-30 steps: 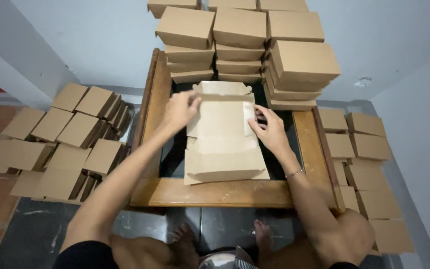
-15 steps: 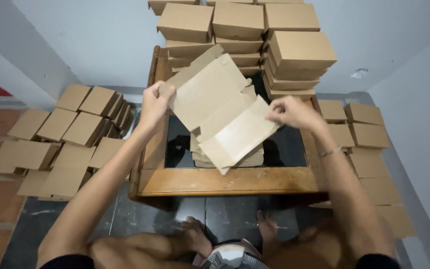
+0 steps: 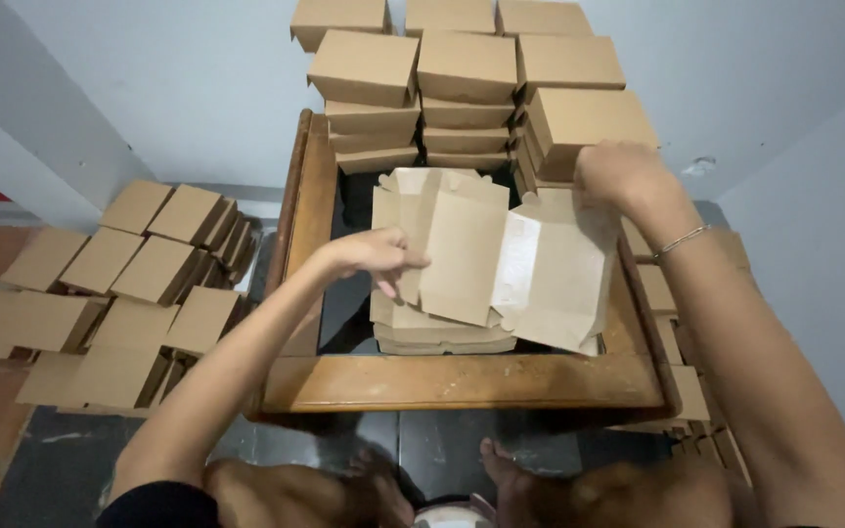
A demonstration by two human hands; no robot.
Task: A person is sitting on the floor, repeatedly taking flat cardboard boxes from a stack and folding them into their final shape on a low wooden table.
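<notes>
A flat brown cardboard box blank (image 3: 501,249) is held up, partly unfolded, over a low wooden table (image 3: 462,381). My left hand (image 3: 376,256) pinches its left edge. My right hand (image 3: 623,176) grips its upper right flap; a thin bracelet sits on that wrist. Under the blank lies a stack of flat blanks (image 3: 442,332) on the table's dark top.
Folded brown boxes (image 3: 471,68) are stacked in several piles at the table's far end against a white wall. More folded boxes (image 3: 119,274) cover the floor to the left, and others (image 3: 677,332) lie to the right. My bare feet (image 3: 501,469) rest under the table's near edge.
The blank was pressed flat on the stack, then lifted by both hands. Now it is turned and opened out wider, my left hand lower and my right hand higher and farther right.
</notes>
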